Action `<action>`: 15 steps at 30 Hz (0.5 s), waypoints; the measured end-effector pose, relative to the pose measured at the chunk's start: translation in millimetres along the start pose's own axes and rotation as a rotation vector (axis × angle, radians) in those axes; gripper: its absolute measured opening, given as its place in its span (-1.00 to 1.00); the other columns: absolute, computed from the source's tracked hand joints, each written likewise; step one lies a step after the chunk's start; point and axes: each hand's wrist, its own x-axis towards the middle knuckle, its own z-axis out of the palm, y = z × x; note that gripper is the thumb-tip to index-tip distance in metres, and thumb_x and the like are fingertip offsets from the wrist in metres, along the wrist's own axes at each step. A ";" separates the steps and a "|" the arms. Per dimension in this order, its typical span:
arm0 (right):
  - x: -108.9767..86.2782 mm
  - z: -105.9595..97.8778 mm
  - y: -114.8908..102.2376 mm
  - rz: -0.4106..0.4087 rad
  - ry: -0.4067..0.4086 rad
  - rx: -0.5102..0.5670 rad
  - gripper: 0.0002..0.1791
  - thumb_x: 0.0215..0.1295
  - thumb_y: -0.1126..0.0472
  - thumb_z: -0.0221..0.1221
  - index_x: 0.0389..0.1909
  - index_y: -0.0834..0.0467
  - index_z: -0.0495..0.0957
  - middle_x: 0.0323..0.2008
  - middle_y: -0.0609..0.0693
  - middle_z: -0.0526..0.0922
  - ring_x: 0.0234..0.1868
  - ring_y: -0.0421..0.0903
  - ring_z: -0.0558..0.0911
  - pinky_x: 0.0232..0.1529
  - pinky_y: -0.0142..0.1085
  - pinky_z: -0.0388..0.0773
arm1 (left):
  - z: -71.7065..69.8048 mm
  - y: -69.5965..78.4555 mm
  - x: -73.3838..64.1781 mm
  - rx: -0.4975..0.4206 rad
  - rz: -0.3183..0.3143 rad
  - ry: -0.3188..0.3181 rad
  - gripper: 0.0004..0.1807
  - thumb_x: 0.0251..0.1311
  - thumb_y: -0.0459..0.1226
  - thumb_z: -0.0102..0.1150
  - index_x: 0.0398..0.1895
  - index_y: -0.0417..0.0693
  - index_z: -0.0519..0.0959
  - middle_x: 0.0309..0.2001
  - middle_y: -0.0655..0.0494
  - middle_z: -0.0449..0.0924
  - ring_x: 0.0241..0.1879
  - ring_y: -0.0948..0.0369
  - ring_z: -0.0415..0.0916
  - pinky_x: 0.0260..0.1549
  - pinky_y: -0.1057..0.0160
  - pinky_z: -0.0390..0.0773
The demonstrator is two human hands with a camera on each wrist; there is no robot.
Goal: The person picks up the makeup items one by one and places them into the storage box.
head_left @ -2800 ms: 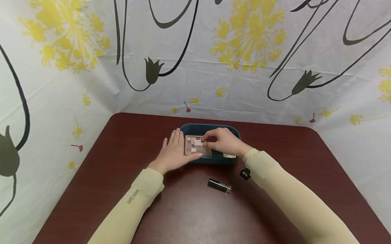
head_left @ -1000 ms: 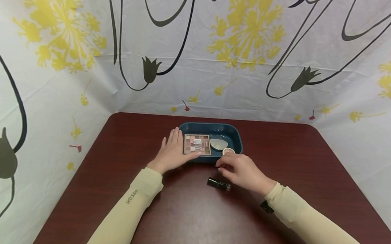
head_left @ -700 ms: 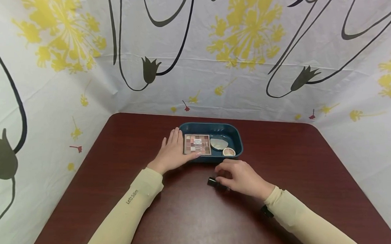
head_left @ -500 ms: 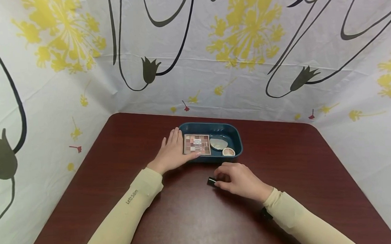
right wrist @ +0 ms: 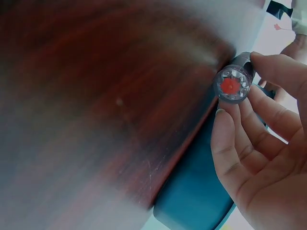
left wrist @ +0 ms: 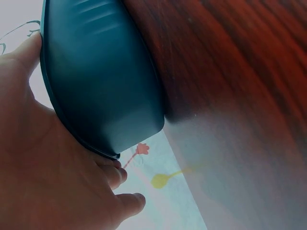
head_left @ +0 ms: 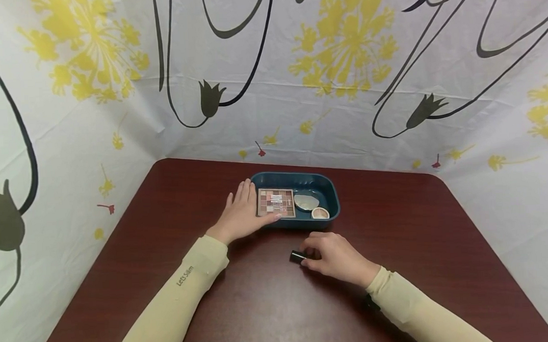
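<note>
My right hand (head_left: 337, 258) pinches a lipstick (head_left: 297, 257) between thumb and fingers, in front of the tray. Its black end points left. In the right wrist view the lipstick's other, clear end (right wrist: 231, 85) shows a red centre. Flat and straight-fingered, my left hand (head_left: 240, 217) rests along the left end of a dark teal tray (head_left: 299, 224), thumb over the front rim. The left wrist view shows that hand against the tray's outer wall (left wrist: 100, 72). An eyeshadow palette (head_left: 276, 203) lies inside the tray at the left, beside my left fingers.
In the tray's right half are a shiny, pale rounded piece (head_left: 306, 202) and a small round pale item (head_left: 319, 213). Under my right sleeve sits a black device (head_left: 371, 303). The dark red table (head_left: 262, 314) meets a patterned cloth wall (head_left: 270, 89) at the back.
My right hand has come from over the palette out of the tray, down to the lipstick lying on the table, and now grips it. My left hand has stayed at the tray.
</note>
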 end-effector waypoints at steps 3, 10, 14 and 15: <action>-0.1 -0.1 -0.4 -0.003 0.002 -0.004 -0.79 0.18 0.05 0.45 -0.18 -0.07 0.72 -0.34 -0.24 0.59 -0.42 -0.27 0.59 -0.42 -0.40 0.51 | -0.8 0.6 -0.1 -0.002 0.000 -0.003 0.33 0.10 0.52 -0.01 0.61 -0.24 -0.17 0.62 -0.12 -0.37 0.59 0.02 -0.41 0.44 -0.20 -0.21; -0.1 0.8 -1.6 -0.004 0.005 -0.033 -0.81 0.16 0.09 0.44 -0.20 -0.04 0.72 -0.35 -0.23 0.59 -0.42 -0.28 0.59 -0.41 -0.40 0.51 | -0.6 0.9 -0.2 0.002 -0.006 -0.002 0.33 0.10 0.52 -0.01 0.61 -0.24 -0.17 0.62 -0.13 -0.36 0.59 0.01 -0.41 0.44 -0.20 -0.21; 0.1 1.7 -2.5 0.000 0.006 -0.048 -0.81 0.15 0.11 0.44 -0.21 -0.04 0.72 -0.35 -0.22 0.61 -0.42 -0.28 0.59 -0.40 -0.39 0.52 | 0.2 0.5 0.2 0.000 -0.003 0.000 0.34 0.08 0.54 -0.02 0.61 -0.25 -0.17 0.62 -0.14 -0.34 0.59 0.00 -0.39 0.44 -0.22 -0.21; 0.0 2.0 -2.7 0.002 0.006 -0.050 -0.81 0.15 0.11 0.44 -0.21 -0.03 0.72 -0.35 -0.22 0.61 -0.42 -0.28 0.58 -0.39 -0.39 0.53 | 0.5 0.3 0.3 -0.001 -0.001 0.000 0.35 0.08 0.54 -0.01 0.61 -0.25 -0.17 0.62 -0.15 -0.34 0.58 0.00 -0.39 0.44 -0.23 -0.21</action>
